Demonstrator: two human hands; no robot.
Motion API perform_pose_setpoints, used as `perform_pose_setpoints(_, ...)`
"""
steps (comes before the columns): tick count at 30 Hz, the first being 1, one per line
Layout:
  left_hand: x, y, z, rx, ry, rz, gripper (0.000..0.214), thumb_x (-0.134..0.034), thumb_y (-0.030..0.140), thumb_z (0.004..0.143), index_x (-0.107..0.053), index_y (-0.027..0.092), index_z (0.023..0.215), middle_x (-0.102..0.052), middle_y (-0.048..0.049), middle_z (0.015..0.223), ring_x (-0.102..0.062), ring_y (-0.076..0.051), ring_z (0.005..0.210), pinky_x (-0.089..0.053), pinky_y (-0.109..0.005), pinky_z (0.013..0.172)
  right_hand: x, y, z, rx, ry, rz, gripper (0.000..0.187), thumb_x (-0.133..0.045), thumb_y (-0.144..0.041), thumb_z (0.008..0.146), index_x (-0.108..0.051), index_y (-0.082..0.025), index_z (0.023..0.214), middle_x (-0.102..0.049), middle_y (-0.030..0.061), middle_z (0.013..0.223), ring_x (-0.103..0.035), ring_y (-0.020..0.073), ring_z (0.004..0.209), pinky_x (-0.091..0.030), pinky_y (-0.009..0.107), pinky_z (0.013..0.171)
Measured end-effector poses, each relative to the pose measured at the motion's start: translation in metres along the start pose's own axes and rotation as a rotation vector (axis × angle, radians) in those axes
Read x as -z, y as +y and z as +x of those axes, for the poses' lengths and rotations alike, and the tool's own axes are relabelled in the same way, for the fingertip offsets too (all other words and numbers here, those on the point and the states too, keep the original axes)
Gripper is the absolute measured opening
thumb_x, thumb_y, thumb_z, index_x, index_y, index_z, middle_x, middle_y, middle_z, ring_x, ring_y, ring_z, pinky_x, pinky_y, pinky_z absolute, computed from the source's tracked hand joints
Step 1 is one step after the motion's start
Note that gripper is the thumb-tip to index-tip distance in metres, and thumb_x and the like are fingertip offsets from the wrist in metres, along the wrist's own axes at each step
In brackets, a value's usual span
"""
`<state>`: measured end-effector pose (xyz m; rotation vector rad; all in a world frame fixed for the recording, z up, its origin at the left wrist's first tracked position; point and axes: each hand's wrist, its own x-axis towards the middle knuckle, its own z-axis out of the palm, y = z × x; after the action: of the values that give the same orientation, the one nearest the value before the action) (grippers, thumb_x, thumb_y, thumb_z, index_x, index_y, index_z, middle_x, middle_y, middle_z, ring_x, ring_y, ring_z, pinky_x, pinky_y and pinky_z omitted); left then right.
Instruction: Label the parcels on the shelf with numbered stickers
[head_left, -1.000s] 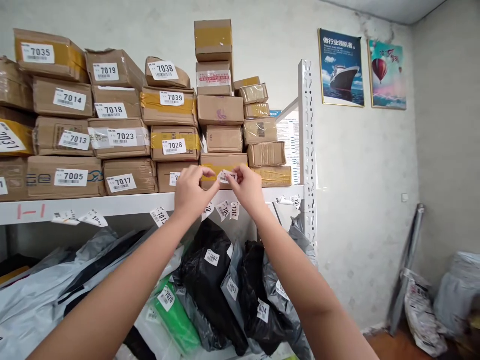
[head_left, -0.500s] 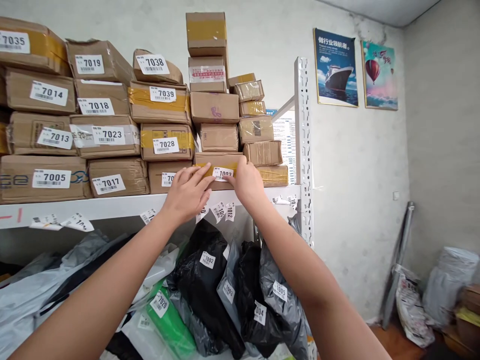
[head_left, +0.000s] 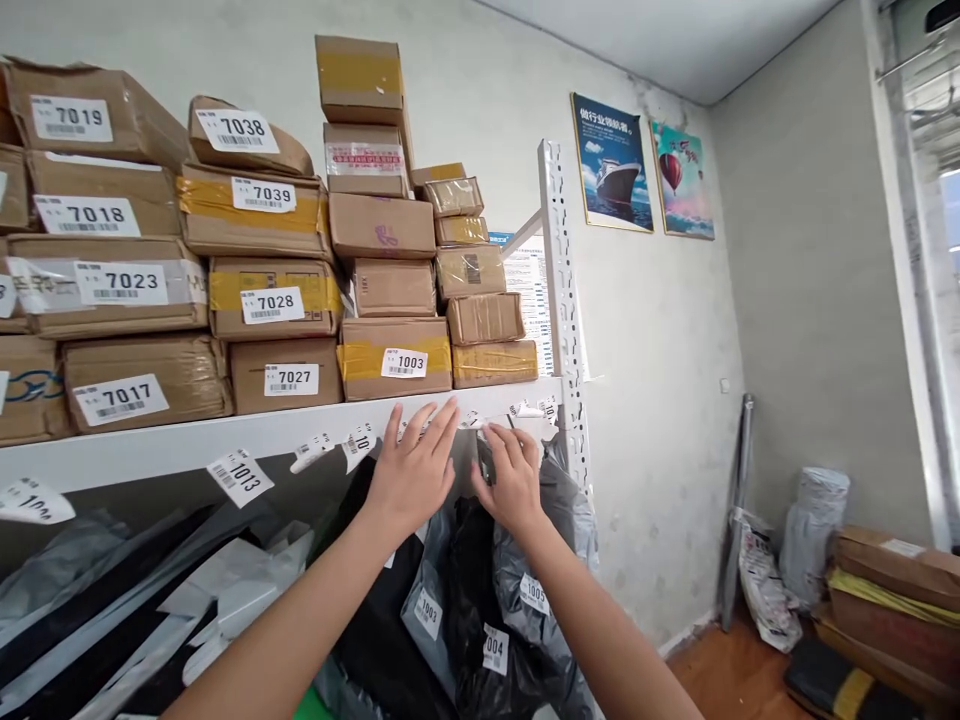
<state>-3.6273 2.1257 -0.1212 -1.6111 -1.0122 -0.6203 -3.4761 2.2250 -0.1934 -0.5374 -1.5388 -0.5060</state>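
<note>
My left hand [head_left: 415,462] reaches up to the white shelf edge [head_left: 176,447], fingers spread over stickers hanging from it. Beside it, my right hand [head_left: 511,478] has its fingertips at the same edge, by a small curled sticker [head_left: 470,420]. Its thumb stands apart from its fingers, and no held thing shows in either hand. Just above, a cardboard box with yellow tape [head_left: 360,372] bears a flat label reading 1003 [head_left: 405,363]. Other loose barcode stickers dangle along the edge, including one marked 1013 [head_left: 240,477]. My left hand hides some of them.
Numbered cardboard boxes [head_left: 274,300] are stacked on the shelf. Below hang black and grey plastic parcels [head_left: 480,560]. A perforated metal post [head_left: 566,300] ends the shelf on the right. Wrapped rolls [head_left: 814,535] and more boxes [head_left: 892,590] stand by the right wall.
Both hands have come off the box labelled 1003 and dropped to the stickers on the shelf edge. The label now lies uncovered on the box. The view has turned right.
</note>
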Motion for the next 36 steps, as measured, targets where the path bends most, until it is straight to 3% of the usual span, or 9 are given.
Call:
perform_pose_setpoints(6,-0.024,0.018,0.006,-0.042,0.091,0.076,0.038,-0.056,0.019,0.089,-0.066,0.019,0.126,-0.068,-0.0063,0.126,-0.055,-0.028,0.114,-0.008,-0.051,0.124,-0.003,0.016,-0.008,0.107,0.013,0.000,0.055,-0.061,-0.016,0.084,-0.052,-0.019,0.138,-0.062,0.0103,0.134,-0.050,0.0292,0.118,-0.045,0.047,0.104)
perform_pose_setpoints(10,-0.032,0.018,-0.001,-0.081,0.171,0.124,0.036,-0.060,0.020,0.089,-0.067,0.021,0.124,-0.071,-0.0026,0.120,-0.057,-0.023,0.109,-0.003,-0.045,0.125,-0.005,0.023,-0.015,0.191,0.058,-0.001,0.056,-0.063,-0.014,0.082,-0.054,-0.020,0.136,-0.063,0.0084,0.134,-0.052,0.0289,0.114,-0.049,0.046,0.099)
perform_pose_setpoints(14,-0.035,0.016,-0.005,-0.102,0.132,0.073,0.030,-0.060,0.023,0.091,-0.067,0.026,0.120,-0.069,0.0012,0.125,-0.056,-0.021,0.113,-0.004,-0.045,0.125,-0.005,0.033,-0.016,0.244,0.125,0.066,0.047,-0.064,-0.010,0.079,-0.060,-0.023,0.124,-0.067,0.0076,0.122,-0.056,0.0261,0.107,-0.052,0.044,0.093)
perform_pose_setpoints(16,-0.037,0.016,-0.007,-0.113,0.100,0.055,0.027,-0.059,0.024,0.092,-0.068,0.029,0.116,-0.067,0.0016,0.129,-0.056,-0.021,0.116,-0.005,-0.046,0.124,-0.001,0.040,-0.011,0.202,0.230,0.070,0.048,-0.064,-0.010,0.079,-0.060,-0.025,0.124,-0.065,0.0076,0.112,-0.057,0.0235,0.100,-0.053,0.041,0.087)
perform_pose_setpoints(18,-0.038,0.019,-0.008,-0.129,0.088,0.057,0.024,-0.058,0.023,0.092,-0.069,0.029,0.113,-0.066,0.0011,0.131,-0.056,-0.021,0.116,-0.006,-0.046,0.124,0.005,0.049,-0.002,0.040,0.314,-0.009,0.051,-0.064,-0.013,0.081,-0.058,-0.025,0.130,-0.059,0.0107,0.114,-0.055,0.0250,0.102,-0.051,0.043,0.087)
perform_pose_setpoints(21,-0.041,0.023,-0.010,-0.134,0.103,0.063,0.021,-0.057,0.022,0.091,-0.069,0.027,0.109,-0.066,0.0012,0.130,-0.057,-0.020,0.115,-0.004,-0.045,0.124,0.012,0.061,0.008,-0.159,0.276,-0.129,0.040,-0.065,-0.019,0.082,-0.066,-0.024,0.122,-0.051,0.0132,0.125,-0.047,0.0303,0.115,-0.046,0.049,0.095)
perform_pose_setpoints(25,-0.043,0.027,-0.009,-0.156,0.106,0.037,0.020,-0.058,0.023,0.090,-0.069,0.026,0.107,-0.066,0.0022,0.131,-0.057,-0.019,0.115,-0.002,-0.044,0.125,0.011,0.070,0.005,-0.110,0.245,-0.128,0.021,-0.068,-0.016,0.080,-0.073,-0.024,0.099,-0.054,0.0099,0.117,-0.048,0.0279,0.111,-0.046,0.046,0.096)
perform_pose_setpoints(33,-0.042,0.036,-0.016,-0.180,0.062,-0.020,0.025,-0.057,0.023,0.089,-0.068,0.025,0.111,-0.063,0.0003,0.136,-0.055,-0.020,0.120,-0.001,-0.043,0.126,0.006,0.085,-0.019,-0.002,0.340,-0.116,0.041,-0.065,-0.012,0.080,-0.066,-0.026,0.119,-0.058,0.0085,0.107,-0.057,0.0234,0.100,-0.049,0.043,0.090)
perform_pose_setpoints(36,-0.041,0.037,-0.027,-0.184,0.049,-0.043,0.024,-0.057,0.024,0.090,-0.068,0.024,0.112,-0.063,0.0000,0.137,-0.054,-0.020,0.121,-0.001,-0.043,0.126,0.008,0.093,-0.015,-0.001,0.357,-0.130,0.041,-0.064,-0.015,0.082,-0.062,-0.024,0.123,-0.060,0.0109,0.116,-0.056,0.0261,0.111,-0.048,0.045,0.095)
